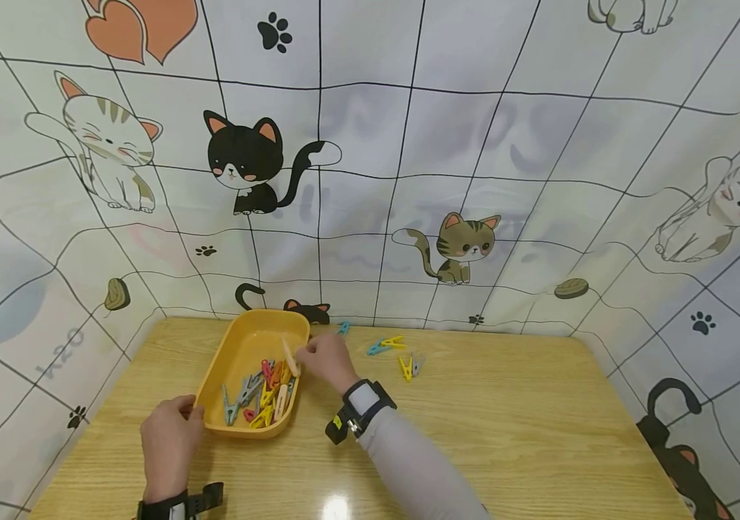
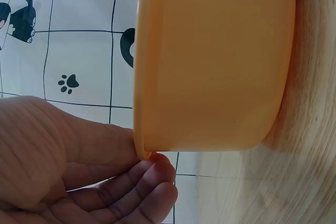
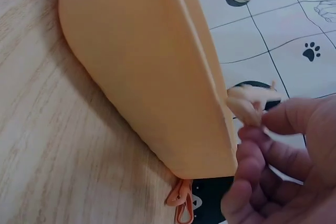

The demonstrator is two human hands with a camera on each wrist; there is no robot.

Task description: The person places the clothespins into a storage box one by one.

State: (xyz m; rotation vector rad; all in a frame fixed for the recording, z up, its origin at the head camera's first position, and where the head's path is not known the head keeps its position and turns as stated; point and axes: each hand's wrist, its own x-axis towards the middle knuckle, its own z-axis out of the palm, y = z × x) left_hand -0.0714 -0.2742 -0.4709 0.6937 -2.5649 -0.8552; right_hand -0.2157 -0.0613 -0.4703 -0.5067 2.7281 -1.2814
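A yellow plastic basket holds several clothespins in grey, red, orange, yellow and cream, heaped in its near and right part. My left hand pinches the basket's near left corner; in the left wrist view its thumb lies against the rim, with curled fingers below. Over the right rim, my right hand grips a cream clothespin between thumb and fingertips. That clothespin looks blurred in the right wrist view.
On the wooden table, right of the basket, lie a blue clothespin, yellow ones and a grey one. Another blue one sits near the back edge. An orange clothespin lies by the basket. Cat-print sheeting surrounds the table.
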